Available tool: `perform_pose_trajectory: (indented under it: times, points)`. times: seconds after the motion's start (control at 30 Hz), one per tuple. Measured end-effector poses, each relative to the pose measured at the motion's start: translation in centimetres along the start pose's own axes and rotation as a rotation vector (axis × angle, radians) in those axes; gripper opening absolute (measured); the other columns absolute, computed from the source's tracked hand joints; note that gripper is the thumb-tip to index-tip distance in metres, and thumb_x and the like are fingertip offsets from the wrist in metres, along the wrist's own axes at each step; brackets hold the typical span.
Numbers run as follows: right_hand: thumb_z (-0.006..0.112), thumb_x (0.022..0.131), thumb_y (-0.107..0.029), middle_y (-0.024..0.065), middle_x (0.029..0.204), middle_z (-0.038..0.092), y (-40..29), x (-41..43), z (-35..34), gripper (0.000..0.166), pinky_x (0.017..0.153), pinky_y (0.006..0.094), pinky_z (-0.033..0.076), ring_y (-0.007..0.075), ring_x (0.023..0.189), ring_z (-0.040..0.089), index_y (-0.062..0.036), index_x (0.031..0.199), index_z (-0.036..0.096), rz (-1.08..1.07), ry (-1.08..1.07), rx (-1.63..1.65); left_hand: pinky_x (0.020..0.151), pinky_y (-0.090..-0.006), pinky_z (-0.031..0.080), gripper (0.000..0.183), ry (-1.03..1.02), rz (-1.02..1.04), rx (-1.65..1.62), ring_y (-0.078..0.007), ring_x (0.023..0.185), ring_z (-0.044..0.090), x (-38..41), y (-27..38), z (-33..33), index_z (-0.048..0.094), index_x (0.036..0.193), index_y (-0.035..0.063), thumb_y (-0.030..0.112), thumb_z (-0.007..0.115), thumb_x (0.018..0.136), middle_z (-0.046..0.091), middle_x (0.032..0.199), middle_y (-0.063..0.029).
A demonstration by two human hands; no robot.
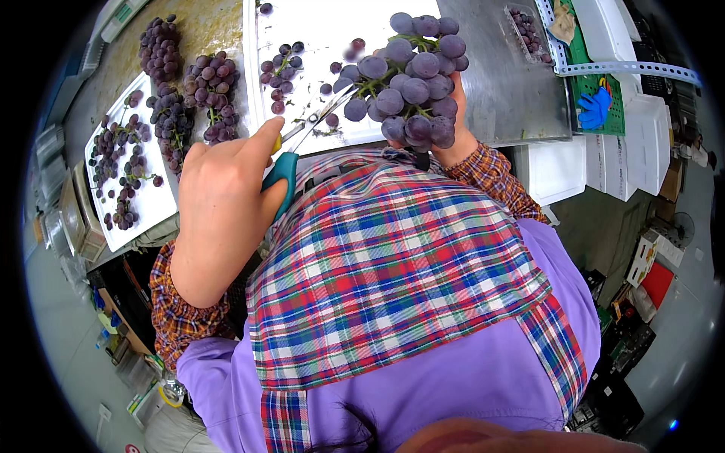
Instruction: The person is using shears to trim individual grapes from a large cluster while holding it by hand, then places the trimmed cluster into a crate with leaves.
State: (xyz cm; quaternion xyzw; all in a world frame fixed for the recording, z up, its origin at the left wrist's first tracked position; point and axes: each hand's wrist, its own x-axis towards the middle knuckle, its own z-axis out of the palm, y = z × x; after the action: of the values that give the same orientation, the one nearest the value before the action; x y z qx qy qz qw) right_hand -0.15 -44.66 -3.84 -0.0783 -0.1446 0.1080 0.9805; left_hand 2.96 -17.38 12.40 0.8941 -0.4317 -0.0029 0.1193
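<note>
My left hand (218,192) holds scissors (287,178) with teal handles and a bit of yellow. Their slightly parted blades point up and right, the tips at the green stems on the left side of a large bunch of purple grapes (416,90). My right hand (460,127) holds that bunch up from behind and below; most of its fingers are hidden by the grapes. Under the scissors and the bunch lies a white tray (317,28), with a small cluster of grapes (283,71), several loose grapes and stem scraps on it.
Several grape bunches (212,85) lie on the metal table at left, beside a white board (153,201) with sparse clusters. A clear punnet of grapes (528,34) stands at the upper right. Beyond the table edge are a green crate (617,107), a blue glove (595,107) and white foam boxes (645,144).
</note>
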Motion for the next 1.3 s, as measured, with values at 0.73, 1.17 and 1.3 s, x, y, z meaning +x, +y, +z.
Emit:
perform_pose_trajectory:
  times: [0.73,1.17,1.3]
  points:
    - [0.017,0.096,-0.061,0.0106,0.143,0.037,0.2,-0.8,0.3,0.068,0.106,0.0483,0.04,0.028,0.129,0.043,-0.0153,0.145,0.027,-0.015,-0.017,0.04,0.066,-0.0393,0.042,0.04,-0.159,0.023,0.097,-0.0289,0.068,0.061,1.6,0.3,-0.6,0.06,0.107,0.0055,0.008,0.07,0.069,0.063,0.071,-0.0097]
    - [0.023,0.095,-0.063,0.0116,0.138,0.041,-0.9,-1.5,-1.1,0.069,0.101,0.0511,0.043,0.0285,0.122,0.047,-0.015,0.142,0.032,0.023,0.054,-0.028,0.066,-0.0377,0.044,0.041,-0.092,0.036,-0.094,-0.0302,0.066,0.056,1.0,-0.8,-0.2,0.063,0.114,0.0086,0.014,0.072,0.075,0.062,0.074,-0.0128]
    - [0.026,0.093,-0.065,0.0127,0.136,0.043,-0.4,-1.8,-0.5,0.07,0.099,0.0521,0.044,0.0296,0.119,0.05,-0.0151,0.141,0.033,-0.066,0.159,-0.182,0.066,-0.0376,0.043,0.043,-0.098,0.054,-0.129,-0.0286,0.068,0.056,0.7,-1.0,0.2,0.062,0.116,0.0084,0.013,0.073,0.075,0.061,0.074,-0.0114]
